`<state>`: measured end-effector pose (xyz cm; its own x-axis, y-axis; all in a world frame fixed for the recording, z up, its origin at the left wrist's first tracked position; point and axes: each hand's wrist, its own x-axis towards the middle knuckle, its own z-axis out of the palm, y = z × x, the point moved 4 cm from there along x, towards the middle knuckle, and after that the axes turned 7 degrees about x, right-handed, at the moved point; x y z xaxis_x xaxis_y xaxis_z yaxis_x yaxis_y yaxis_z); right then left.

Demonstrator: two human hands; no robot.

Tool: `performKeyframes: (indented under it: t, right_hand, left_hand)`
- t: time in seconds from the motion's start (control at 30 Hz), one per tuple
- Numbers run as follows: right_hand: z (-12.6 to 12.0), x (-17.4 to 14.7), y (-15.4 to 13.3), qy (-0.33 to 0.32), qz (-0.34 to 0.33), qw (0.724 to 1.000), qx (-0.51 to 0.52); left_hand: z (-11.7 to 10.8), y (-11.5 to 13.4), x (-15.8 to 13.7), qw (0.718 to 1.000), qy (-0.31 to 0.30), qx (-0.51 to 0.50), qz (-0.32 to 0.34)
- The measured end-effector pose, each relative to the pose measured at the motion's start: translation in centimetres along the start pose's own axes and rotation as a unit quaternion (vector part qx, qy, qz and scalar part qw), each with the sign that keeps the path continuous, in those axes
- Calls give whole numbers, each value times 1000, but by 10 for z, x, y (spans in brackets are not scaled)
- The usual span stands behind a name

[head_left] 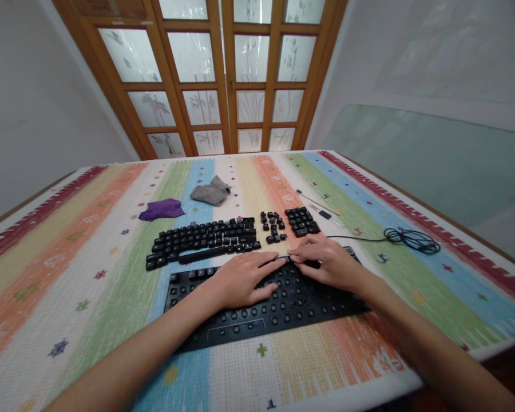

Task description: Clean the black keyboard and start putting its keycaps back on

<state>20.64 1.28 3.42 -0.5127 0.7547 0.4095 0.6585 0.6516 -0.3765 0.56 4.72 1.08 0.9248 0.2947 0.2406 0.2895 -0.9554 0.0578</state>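
Observation:
A black keyboard base lies in front of me, most of its key posts bare, with a few keycaps along its top row. Over its middle, my left hand lies with fingers stretched out and apart, the index fingertip at a black keycap on the top row. My right hand reaches in from the right, its fingers bent and closed about that same keycap. The base's upper right part is largely hidden under this hand. Behind the base, loose keycaps are laid out in keyboard order.
Beyond the keycaps lie a purple cloth and a grey cloth. Thin tools and a small black piece are at the back right. A coiled black cable rests on the striped tablecloth.

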Motion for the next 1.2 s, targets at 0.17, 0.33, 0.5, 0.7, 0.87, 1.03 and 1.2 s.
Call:
performKeyframes:
  t: [0.17,0.33,0.5,0.7,0.87,1.03,1.2]
  right_hand:
    - [4,-1,-4,8,16,998,-53]
    - [4,0,-4,23,27,998,-49]
    - [4,-1,-3,21,21,998,-52]
    - [4,-1,-4,34,-3,999,-38]
    - [5,0,-3,39,-3,999,-32]
    - [6,-1,0,52,2,999,-15]
    - [7,-1,1,59,4,998,3]
  left_hand:
    - [0,-1,-1,1000,-1,-10,1]
    - [1,0,-1,1000,1,-1,5]
    - [-12,-1,-2,999,32,15,36]
    - [-72,-60,-49,990,103,67,-72]
    - [-98,-141,-128,939,102,48,-325]
    - [-78,-174,-169,908,45,-37,-416]
    - [-69,-180,-170,904,40,-47,-423]
